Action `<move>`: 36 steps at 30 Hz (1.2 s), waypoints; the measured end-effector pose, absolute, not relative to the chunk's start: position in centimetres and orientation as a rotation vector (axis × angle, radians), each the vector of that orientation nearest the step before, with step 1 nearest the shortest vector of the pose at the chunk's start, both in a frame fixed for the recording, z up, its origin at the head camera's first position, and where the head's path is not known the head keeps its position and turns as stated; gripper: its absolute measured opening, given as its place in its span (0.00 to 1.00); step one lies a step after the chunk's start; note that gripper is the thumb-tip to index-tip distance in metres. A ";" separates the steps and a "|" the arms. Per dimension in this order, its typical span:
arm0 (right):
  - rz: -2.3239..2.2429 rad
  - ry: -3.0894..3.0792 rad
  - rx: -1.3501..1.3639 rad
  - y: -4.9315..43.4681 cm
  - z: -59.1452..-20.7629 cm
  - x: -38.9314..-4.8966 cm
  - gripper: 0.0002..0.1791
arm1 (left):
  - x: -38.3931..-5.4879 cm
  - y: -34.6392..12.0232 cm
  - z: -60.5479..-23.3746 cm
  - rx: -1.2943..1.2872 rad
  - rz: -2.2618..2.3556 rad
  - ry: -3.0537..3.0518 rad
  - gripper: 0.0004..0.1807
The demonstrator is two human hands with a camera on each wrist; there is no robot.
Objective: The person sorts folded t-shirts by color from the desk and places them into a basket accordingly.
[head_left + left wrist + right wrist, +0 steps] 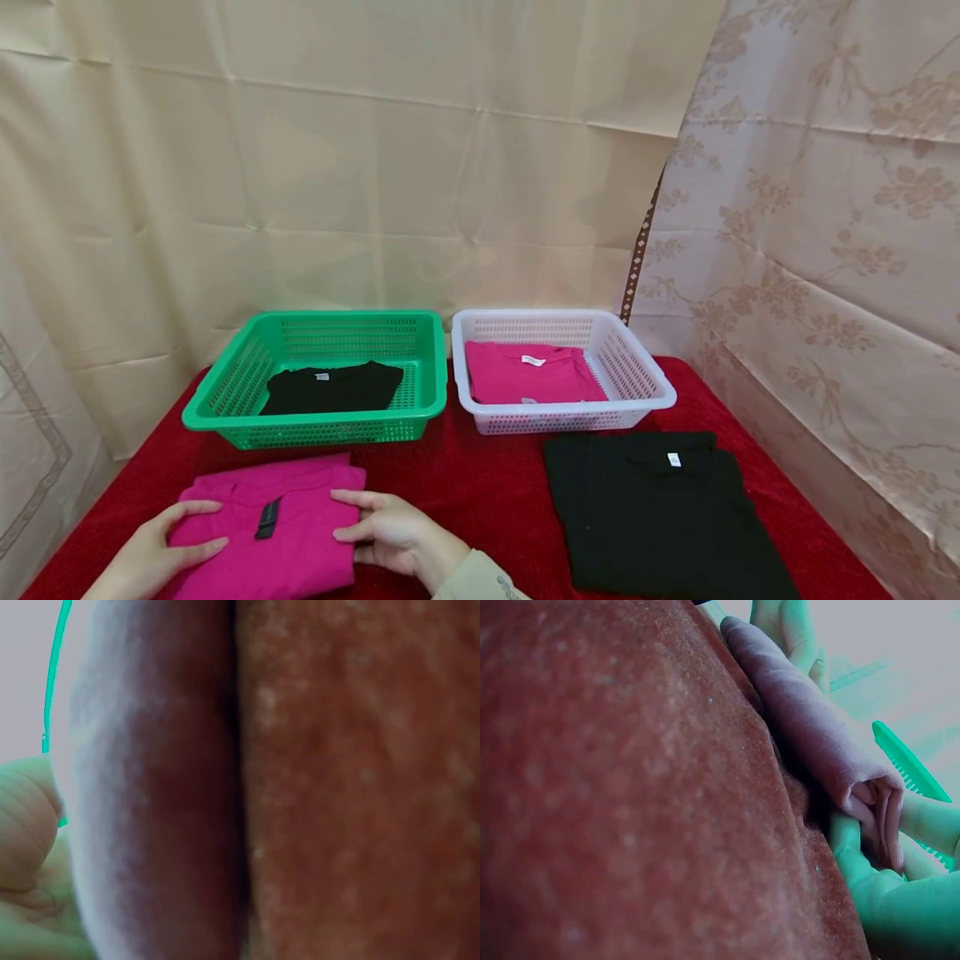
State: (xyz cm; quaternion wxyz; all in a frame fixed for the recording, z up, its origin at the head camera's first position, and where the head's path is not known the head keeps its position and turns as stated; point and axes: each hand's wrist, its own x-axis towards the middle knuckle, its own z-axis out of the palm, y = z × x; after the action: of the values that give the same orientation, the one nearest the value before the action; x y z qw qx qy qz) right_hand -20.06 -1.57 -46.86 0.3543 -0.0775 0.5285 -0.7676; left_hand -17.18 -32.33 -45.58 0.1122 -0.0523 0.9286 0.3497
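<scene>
A folded magenta T-shirt (292, 521) with a dark neck label lies at the front left of the table. My left hand (153, 546) grips its left side, thumb and a finger showing on top. At the opposite side my right hand (393, 529) holds the edge. In the right wrist view, fingers (846, 840) of this hand reach under the rolled-looking edge of the T-shirt (810, 712), with others above it. The left wrist view is mostly filled by blurred cloth, and part of the left hand (26, 840) shows at its left.
Behind stands a green basket (322, 429) with a folded black garment (337, 387). Beside it, a white basket (562, 417) contains a folded pink garment (532, 375). A folded black T-shirt (660, 517) lies front right on the red tablecloth (465, 500). Curtains (450, 167) hang behind.
</scene>
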 end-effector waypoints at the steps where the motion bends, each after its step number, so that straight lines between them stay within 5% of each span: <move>1: -1.985 1.364 -0.199 -1.5 -46.8 -20.1 0.32 | -17.2 -32.3 -45.5 -0.155 1.029 2.725 0.40; 36: -2.014 1.558 -0.095 1.4 -43.7 -19.5 0.29 | -16.3 -30.0 -42.8 -0.171 1.226 2.645 0.41</move>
State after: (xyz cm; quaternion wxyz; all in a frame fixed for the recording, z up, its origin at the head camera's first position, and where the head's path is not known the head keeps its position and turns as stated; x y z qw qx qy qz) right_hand -19.52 1.44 -43.74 0.2924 -0.0358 0.5848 -0.7558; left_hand -16.33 -30.02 -42.81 0.1104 -0.0583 0.9001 0.4173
